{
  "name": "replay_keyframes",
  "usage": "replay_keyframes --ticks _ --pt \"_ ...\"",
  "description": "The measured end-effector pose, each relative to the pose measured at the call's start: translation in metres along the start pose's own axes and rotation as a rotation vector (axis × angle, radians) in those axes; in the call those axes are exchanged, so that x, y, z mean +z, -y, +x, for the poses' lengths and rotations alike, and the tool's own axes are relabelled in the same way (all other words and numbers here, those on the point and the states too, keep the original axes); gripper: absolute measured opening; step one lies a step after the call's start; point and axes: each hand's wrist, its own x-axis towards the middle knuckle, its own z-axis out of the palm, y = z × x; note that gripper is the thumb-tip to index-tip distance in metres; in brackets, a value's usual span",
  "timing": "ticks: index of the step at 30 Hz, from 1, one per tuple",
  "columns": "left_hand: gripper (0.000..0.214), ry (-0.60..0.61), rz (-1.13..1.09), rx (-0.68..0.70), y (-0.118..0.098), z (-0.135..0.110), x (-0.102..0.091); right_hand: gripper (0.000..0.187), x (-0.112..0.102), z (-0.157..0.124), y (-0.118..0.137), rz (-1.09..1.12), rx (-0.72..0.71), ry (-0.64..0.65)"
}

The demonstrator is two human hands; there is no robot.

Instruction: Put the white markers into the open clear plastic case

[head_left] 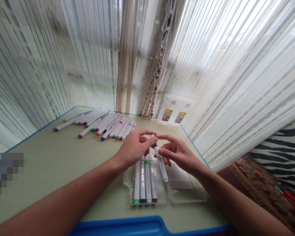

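A white marker (161, 165) hangs tilted over the open clear plastic case (168, 196), its dark-banded upper end pinched by my left hand (135, 146). My right hand (180, 152) is on the same marker, with its index fingertip at the upper end and its thumb against the barrel. Several white markers (142, 183) lie side by side in the case below, with green, black, pale and dark red ends toward me. The case lid (199, 196) lies folded out to the right. My fingers hide part of the case's far side.
Loose markers (105, 124) with coloured ends lie in a slanting row at the table's back left. A second clear case (175, 111) with yellow labels stands at the back right by the string curtain (95, 59). The table (64, 160) has a blue edge and a blue front tray (123, 226).
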Motion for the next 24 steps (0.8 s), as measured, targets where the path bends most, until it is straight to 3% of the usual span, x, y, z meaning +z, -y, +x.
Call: replay_keyframes --ticks 11,24 --pt "0.036 0.030 0.305 0.142 0.0050 -0.0025 -0.0013 0.064 0.0029 -0.0038 -0.0014 0.033 0.121 0.010" --pt "0.029 0.053 0.546 0.260 0.0095 -0.0038 -0.0002 0.057 -0.0003 -0.0033 -0.0057 -0.046 0.160 0.029"
